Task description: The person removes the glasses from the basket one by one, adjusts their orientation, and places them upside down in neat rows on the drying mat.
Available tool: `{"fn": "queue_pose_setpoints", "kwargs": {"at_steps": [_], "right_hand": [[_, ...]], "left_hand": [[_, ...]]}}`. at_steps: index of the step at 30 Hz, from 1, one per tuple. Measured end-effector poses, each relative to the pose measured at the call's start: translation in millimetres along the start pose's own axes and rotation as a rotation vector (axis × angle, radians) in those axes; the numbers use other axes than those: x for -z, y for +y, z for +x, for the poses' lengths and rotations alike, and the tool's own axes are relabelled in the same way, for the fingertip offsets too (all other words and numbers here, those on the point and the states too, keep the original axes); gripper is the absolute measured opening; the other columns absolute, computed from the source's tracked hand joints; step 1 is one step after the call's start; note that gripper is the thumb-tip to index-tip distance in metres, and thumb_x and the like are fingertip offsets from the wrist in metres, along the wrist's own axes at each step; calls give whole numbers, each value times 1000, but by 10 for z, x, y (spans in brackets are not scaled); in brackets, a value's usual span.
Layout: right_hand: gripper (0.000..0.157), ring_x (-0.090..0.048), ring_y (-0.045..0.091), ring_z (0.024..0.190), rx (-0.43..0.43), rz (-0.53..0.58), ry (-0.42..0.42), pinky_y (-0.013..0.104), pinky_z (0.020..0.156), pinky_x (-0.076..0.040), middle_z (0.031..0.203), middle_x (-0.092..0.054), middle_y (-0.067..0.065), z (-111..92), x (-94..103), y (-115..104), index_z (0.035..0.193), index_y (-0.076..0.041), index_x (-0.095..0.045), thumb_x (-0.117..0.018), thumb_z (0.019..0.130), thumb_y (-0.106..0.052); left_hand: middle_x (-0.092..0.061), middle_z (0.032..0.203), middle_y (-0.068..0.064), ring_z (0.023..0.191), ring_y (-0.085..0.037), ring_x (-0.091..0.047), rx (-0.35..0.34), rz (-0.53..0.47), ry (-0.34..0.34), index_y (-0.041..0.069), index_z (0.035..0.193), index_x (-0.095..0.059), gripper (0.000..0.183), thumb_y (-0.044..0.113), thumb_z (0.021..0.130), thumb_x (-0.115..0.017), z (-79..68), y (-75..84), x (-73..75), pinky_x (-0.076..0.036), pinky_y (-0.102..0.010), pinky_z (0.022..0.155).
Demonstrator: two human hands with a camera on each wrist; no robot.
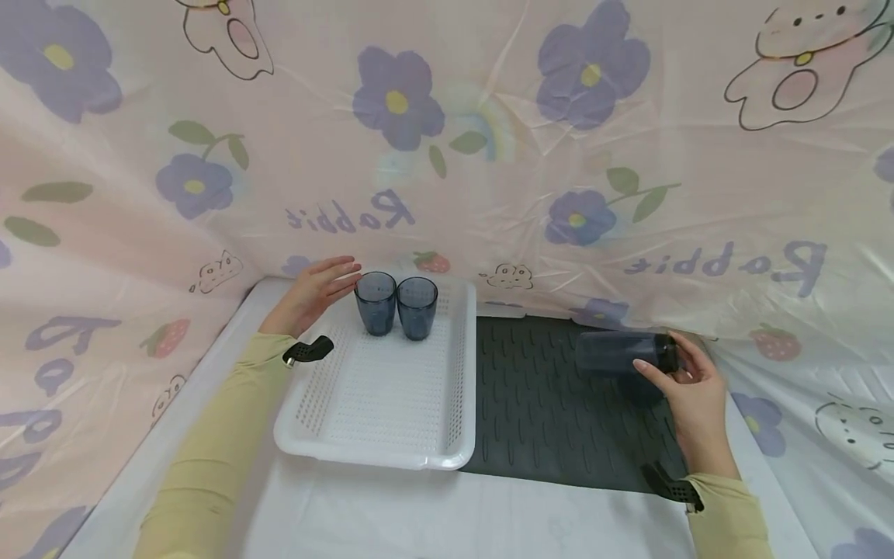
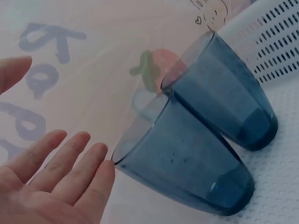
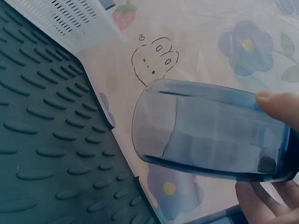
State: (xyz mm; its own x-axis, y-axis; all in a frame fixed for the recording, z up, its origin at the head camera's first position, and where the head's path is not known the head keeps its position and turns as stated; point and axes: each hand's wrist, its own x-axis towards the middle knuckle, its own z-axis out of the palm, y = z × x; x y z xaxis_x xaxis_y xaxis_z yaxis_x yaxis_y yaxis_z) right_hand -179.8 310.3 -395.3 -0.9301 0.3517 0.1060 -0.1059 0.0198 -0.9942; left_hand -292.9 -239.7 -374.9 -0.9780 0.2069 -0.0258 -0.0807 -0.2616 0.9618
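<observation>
Two blue tinted drinking glasses, the left glass [image 1: 375, 304] and the right glass [image 1: 417, 310], stand upright side by side at the back of a white perforated basket [image 1: 377, 460]. My left hand [image 1: 317, 293] has its fingers extended, fingertips right at the left glass's rim [image 2: 135, 135]. On the other side, my right hand [image 1: 687, 380] holds a third blue glass [image 1: 615, 353] by its base end, thumb on one side and fingers on the other. This glass lies sideways in the air over a dark ridged mat [image 1: 538, 404], mouth pointing left [image 3: 201, 130].
Beneath the held glass, a dark blue shape [image 1: 639, 392] shows on the mat, partly hidden. The basket's right wall adjoins the mat. A patterned curtain [image 1: 489, 194] hangs close behind both, and white cloth [image 1: 503, 520] covers the table in front.
</observation>
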Motion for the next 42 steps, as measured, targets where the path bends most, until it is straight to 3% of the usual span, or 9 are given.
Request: {"fn": "queue_pose_setpoints", "kwargs": {"at_steps": [5,10,20,25,33,42], "right_hand": [[72,-54,8,110,20,-29,18,7,80,-47,138,-46,5,-15,-1,33,139,-18,-52,-80,75,2],[72,-57,9,109,58,-7,38,9,79,-50,129,-55,4,8,-13,84,134,-12,-55,-81,70,10],[71,-58,11,105,50,-46,88,9,76,-50,122,-57,5,16,-44,197,129,-10,-57,-82,66,11],[75,-55,11,107,11,-120,103,7,77,-49,127,-52,5,11,-96,199,132,-15,-56,-84,67,6],[76,-55,10,111,7,-211,95,7,82,-47,132,-49,6,26,-118,183,136,-18,-53,-85,70,0],[78,-50,18,123,8,-289,147,12,95,-43,141,-47,8,20,-90,198,143,-22,-46,-82,75,-7]], "left_hand": [[-31,150,-21,137,-34,-31,-2,15,31,-1,145,-33,53,15,99,-54,12,-22,32,-26,-41,114],[-24,152,-23,140,-35,-24,21,16,6,-3,148,-25,57,16,101,-52,82,-35,40,-23,-41,115],[-22,153,-24,141,-34,-21,57,36,-12,-4,149,-21,59,14,101,-50,184,-67,52,-20,-43,116],[-19,155,-21,143,-29,-18,89,61,-36,-3,150,-18,58,14,102,-47,198,-78,47,-17,-42,117],[-18,155,-21,142,-27,-19,86,97,-43,-4,150,-16,60,17,102,-46,229,-86,39,-15,-41,117],[-21,155,-18,142,-24,-21,103,89,-35,-2,150,-19,60,17,102,-49,270,-122,10,-16,-39,117]]}}
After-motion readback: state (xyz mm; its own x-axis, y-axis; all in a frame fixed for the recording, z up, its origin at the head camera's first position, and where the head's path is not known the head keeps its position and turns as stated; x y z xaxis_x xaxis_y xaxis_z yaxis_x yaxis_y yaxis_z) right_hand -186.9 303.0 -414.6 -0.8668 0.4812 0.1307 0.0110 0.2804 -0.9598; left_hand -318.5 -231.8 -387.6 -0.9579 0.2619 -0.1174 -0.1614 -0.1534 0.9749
